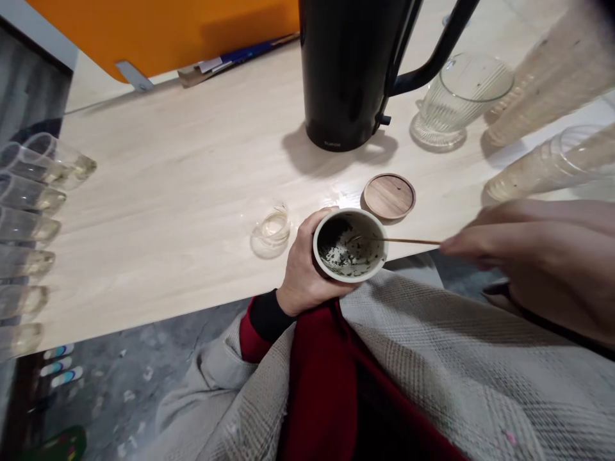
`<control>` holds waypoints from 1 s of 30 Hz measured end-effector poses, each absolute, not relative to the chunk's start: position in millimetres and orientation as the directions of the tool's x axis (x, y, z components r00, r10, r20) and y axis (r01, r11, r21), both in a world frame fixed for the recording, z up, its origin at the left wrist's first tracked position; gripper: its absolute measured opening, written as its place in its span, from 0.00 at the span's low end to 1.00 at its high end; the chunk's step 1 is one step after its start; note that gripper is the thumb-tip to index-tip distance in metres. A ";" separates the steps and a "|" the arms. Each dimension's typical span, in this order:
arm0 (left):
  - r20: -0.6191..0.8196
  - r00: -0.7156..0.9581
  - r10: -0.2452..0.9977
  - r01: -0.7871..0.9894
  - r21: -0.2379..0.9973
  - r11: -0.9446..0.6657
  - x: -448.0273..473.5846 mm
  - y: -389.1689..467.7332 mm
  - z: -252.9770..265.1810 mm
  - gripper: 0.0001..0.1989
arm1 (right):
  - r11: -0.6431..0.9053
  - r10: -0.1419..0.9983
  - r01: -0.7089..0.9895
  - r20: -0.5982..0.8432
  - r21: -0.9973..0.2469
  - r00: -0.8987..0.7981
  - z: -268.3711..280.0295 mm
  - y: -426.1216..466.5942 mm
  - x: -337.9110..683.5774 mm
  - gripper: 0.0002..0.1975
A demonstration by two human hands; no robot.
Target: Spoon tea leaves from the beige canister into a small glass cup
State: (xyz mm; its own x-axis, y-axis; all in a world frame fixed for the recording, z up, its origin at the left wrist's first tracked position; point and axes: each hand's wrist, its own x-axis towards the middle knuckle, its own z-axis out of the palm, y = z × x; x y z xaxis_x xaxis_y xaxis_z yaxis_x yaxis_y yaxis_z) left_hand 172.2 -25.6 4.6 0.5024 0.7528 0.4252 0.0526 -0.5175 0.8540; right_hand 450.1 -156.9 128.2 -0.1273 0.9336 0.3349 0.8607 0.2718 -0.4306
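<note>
- Left hand [305, 269] wrapped around the side of a small round pale ceramic cup [350, 245], fingers curled tight on the wall, holding it just past the near table edge, mouth tipped toward the camera.
- Cup inside: dark loose tea-leaf bits [343, 253] stuck to the whitish bottom and walls.
- Right hand [509, 246] comes in from the right, fingers pinched closed on the far end of a thin wooden stick [408, 241]; hand blurred, exact finger placement hard to tell.
- Stick runs roughly level, its tip inside the cup among the leaves.
- Round wooden lid [389, 196] lies flat on the light wood-grain tabletop [182, 179], just behind the cup, apart from both hands.
- Small clear glass cup [271, 230] sits on the table just left of the left hand, not touched.
- Tall black kettle with curved handle [353, 70] stands further back, upright.
- Ribbed clear glass pitcher [459, 96] stands right of the kettle.
- Stacks of clear glasses [548, 163] at the far right, distorted by the lens.
- Row of clear glasses [29, 211] along the left edge.
- Orange panel [168, 29] at the back of the table.
- Grey checked coat [456, 371] over a dark red garment [319, 384] fills the bottom of the view; left wrist shows a black cuff.
</note>
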 end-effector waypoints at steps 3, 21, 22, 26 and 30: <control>0.439 0.516 0.735 0.046 0.843 -0.536 171.3 -26.1 2.9 0.53 | 0.505 0.853 0.807 0.319 -0.308 -0.412 133.2 -110.3 415.3 0.15; 0.572 0.516 0.638 -0.044 0.762 -0.647 173.3 -21.8 -6.2 0.56 | 0.543 0.838 0.721 0.233 -0.431 -0.493 141.6 -90.6 401.6 0.12; 0.583 0.511 0.632 -0.052 0.755 -0.654 173.5 -21.2 -7.1 0.56 | 0.520 0.852 0.718 0.221 -0.463 -0.474 140.5 -89.8 402.5 0.11; 0.594 0.504 0.627 -0.063 0.749 -0.659 173.8 -20.3 -8.6 0.57 | 0.520 0.854 0.728 0.263 -0.446 -0.449 137.3 -91.8 404.1 0.11; 0.580 0.508 0.637 -0.053 0.759 -0.649 173.5 -20.8 -7.6 0.56 | 0.536 0.840 0.770 0.314 -0.346 -0.443 137.4 -93.4 403.2 0.13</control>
